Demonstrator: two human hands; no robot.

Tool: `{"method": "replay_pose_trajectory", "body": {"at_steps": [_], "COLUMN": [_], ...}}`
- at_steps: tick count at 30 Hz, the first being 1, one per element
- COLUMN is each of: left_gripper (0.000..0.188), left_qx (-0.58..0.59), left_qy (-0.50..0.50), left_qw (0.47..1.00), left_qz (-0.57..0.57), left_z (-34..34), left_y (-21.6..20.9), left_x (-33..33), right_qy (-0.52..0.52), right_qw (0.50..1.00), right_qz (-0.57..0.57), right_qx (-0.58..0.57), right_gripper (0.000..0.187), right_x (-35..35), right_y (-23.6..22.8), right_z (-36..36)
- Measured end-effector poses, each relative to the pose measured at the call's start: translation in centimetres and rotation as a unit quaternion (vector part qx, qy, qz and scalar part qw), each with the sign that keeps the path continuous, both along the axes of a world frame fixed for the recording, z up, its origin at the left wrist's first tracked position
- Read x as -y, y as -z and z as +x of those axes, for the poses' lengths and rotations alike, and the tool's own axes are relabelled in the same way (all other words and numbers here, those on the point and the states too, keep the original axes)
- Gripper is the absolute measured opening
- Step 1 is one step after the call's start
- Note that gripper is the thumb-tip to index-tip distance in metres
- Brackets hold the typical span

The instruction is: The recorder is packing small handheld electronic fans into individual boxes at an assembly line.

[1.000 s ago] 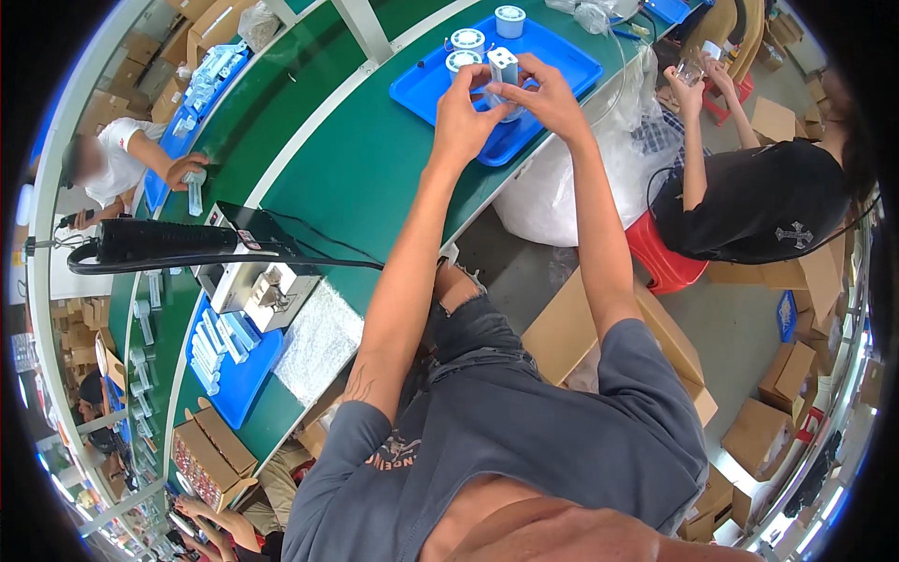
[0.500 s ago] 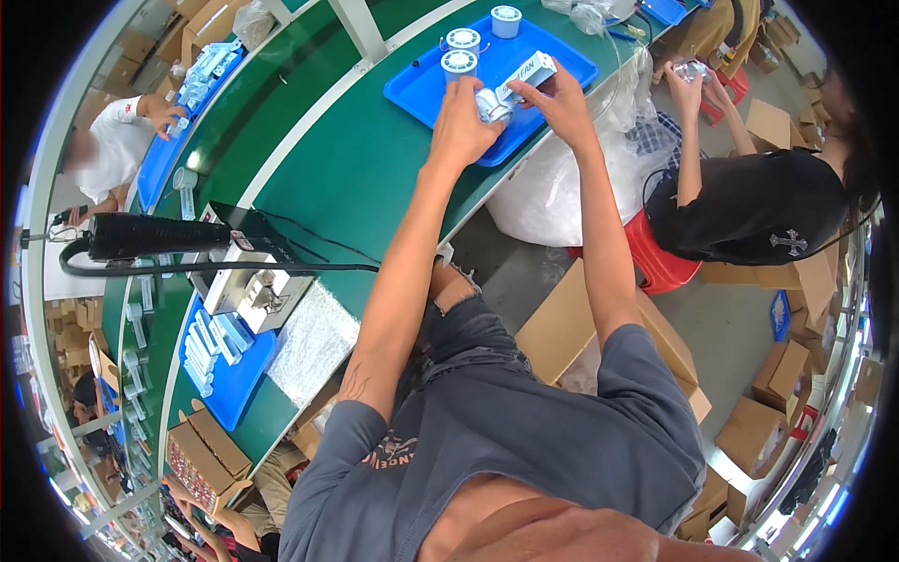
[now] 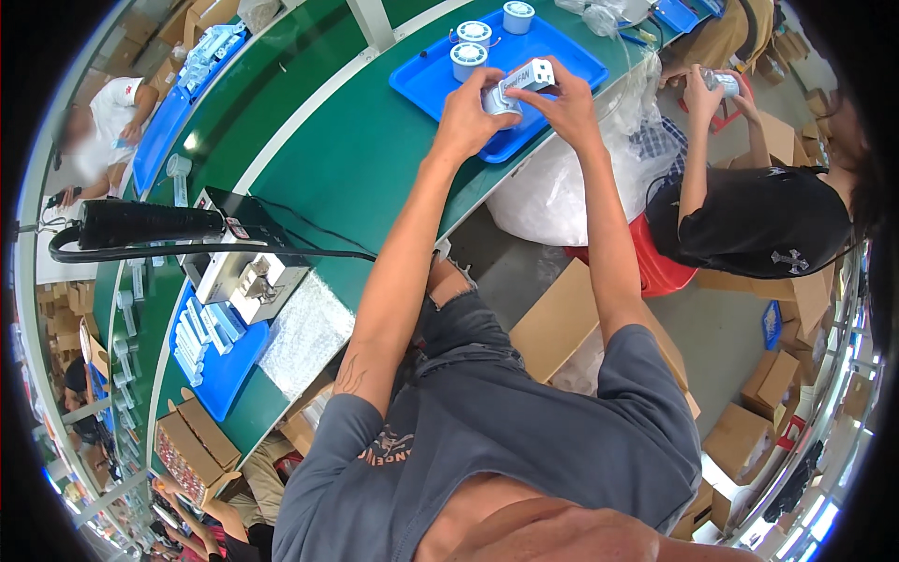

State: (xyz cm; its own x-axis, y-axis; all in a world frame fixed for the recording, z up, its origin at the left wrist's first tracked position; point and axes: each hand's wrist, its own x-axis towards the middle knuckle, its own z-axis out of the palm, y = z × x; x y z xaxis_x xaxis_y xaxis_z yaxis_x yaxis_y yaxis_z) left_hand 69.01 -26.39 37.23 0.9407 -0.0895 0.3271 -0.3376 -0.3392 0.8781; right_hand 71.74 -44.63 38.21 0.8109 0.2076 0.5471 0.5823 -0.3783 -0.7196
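Over the near edge of a blue tray, my left hand is closed round a light blue, round fan head. My right hand grips a pale blue, box-shaped fan handle by its outer end, which shows small dark openings. The handle's other end meets the fan head; my fingers partly cover the meeting point, so I cannot tell whether the two are joined. Behind my left hand, a round fan head and a second fan head stand upright in the tray. A third fan head sits farther back.
Left on the green bench stands a metal bench device with a black arm and cable. Beside it, another blue tray holds several blue handles. A co-worker sits at the right. An open carton stands below.
The handle has turned in my right hand, so its end face shows more. The fan head has come up against it, still in my left hand. The co-worker's hands at right have shifted.
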Motion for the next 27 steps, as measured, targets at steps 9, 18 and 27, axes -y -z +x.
{"method": "replay_pose_trajectory", "body": {"at_steps": [9,18,27], "left_gripper": [0.06,0.057,0.06], "left_qx": [-0.001,0.005,-0.001], "left_qy": [0.015,0.002,-0.04], "left_qw": [1.0,1.0,0.999], "left_qz": [-0.003,0.003,0.027], "left_z": [-0.2,-0.2,-0.9], "left_y": [-0.1,0.2,-0.3], "left_x": [0.2,0.0,0.5], "right_qy": [-0.019,-0.042,0.033], "right_qw": [1.0,0.997,0.999], "right_qz": [0.007,-0.065,-0.036], "right_qx": [0.005,-0.03,0.011], "right_gripper": [0.041,0.034,0.036], "right_x": [-0.3,-0.3,-0.7], "right_y": [-0.2,-1.2,-1.4], "right_z": [-0.1,0.1,-0.8]}}
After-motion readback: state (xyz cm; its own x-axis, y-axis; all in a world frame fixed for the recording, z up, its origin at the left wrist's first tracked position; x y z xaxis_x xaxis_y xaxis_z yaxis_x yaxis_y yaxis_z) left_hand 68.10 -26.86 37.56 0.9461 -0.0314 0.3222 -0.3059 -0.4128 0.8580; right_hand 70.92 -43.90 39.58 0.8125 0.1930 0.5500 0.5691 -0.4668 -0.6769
